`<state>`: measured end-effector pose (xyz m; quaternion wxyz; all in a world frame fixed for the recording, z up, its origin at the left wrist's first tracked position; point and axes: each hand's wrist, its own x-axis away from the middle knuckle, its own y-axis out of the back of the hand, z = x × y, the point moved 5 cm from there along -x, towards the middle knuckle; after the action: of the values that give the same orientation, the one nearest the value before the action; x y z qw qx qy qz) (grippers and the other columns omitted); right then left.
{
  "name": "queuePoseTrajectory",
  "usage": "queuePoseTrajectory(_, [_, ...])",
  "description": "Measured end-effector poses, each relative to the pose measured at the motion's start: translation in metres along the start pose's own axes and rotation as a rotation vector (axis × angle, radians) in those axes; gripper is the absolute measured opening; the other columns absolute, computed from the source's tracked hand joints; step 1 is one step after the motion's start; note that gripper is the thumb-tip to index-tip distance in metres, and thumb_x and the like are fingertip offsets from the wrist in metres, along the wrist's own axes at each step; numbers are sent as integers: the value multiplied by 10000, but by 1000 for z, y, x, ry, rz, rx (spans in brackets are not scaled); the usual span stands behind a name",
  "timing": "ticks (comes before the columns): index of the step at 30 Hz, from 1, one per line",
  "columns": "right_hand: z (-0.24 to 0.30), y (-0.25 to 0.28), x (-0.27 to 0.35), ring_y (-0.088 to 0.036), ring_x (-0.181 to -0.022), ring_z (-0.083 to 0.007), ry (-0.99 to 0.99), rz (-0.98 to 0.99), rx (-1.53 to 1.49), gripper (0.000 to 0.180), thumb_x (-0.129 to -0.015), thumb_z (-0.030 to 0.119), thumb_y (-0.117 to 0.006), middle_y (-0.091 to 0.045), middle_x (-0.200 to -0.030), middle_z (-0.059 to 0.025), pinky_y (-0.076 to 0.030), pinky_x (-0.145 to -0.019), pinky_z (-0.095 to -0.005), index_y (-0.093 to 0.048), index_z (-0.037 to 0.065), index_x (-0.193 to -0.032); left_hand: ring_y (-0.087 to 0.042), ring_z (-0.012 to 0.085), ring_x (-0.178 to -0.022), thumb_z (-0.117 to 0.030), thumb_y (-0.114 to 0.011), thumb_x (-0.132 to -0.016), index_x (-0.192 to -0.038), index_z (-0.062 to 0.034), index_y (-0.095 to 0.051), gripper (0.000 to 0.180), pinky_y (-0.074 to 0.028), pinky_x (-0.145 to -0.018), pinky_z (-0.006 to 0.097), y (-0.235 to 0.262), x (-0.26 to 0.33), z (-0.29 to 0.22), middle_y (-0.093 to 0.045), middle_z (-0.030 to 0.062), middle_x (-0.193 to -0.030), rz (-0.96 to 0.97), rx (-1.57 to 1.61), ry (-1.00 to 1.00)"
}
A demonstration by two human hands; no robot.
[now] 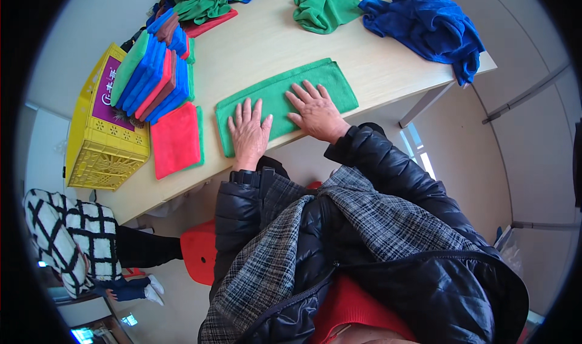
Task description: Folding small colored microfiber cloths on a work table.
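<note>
A green towel (288, 89) lies folded into a long flat rectangle near the front edge of the table. My left hand (250, 131) rests flat on its left part, fingers spread. On its middle to right part lies my right hand (316, 110), palm down with the fingers apart. Neither hand grips anything; both press on the cloth. Left of the towel, a folded red cloth (176, 141) lies on a green one, beside a pile of folded cloths (159, 80) in blue, red, brown and green.
A yellow plastic crate (109, 153) stands at the table's left end. Crumpled green (324, 7) and blue cloths (427, 25) lie at the far right, with a mixed heap (206, 1) at the far left. A red chair (199, 253) and a person in a checked coat (76, 235) are lower left.
</note>
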<state>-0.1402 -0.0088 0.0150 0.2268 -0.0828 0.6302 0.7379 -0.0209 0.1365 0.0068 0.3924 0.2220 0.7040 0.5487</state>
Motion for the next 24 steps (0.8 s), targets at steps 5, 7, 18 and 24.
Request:
queuePoseTrajectory(5, [-17,-1,2,-368,-1415,-342,23,47,-30,535,-974,411,-525,-459,-1487,-110,-278,-1155,-531,-503,103,-1412,-302,360,-1452,-486,-478,-994,-1480,-160,-448,586,-199,-1167,594,-5,1,2,-365,132,-1564,16,-11,7])
queuePoseTrajectory(7, [-29,5,2,-375,-1410,-328,-17,41,-28,532,-969,408,-534,-468,-1481,-97,-279,-1158,-525,-508,106,-1406,-300,362,-1453,-490,-476,-994,-1483,-161,-444,590,-196,-1167,596,-4,3,8,-363,132,-1565,4,-11,17])
queuePoseTrajectory(18, [-55,16,16,-383,-1411,-343,-120,44,8,536,-968,403,-548,-476,-1478,-120,-281,-1161,-528,-506,98,-1407,-291,354,-1459,-481,-498,-985,-1487,-149,-431,605,-193,-1171,599,1,9,31,-352,138,-1571,62,-2,121])
queuePoseTrajectory(24, [-17,12,-14,-405,-1396,-356,-40,-31,-48,542,-960,408,-558,-509,-1438,-140,-293,-1148,-551,-514,76,-1387,-302,352,-1454,-452,-501,-991,-1490,-146,-426,590,-209,-1166,594,9,-13,30,-365,143,-1563,36,-9,65])
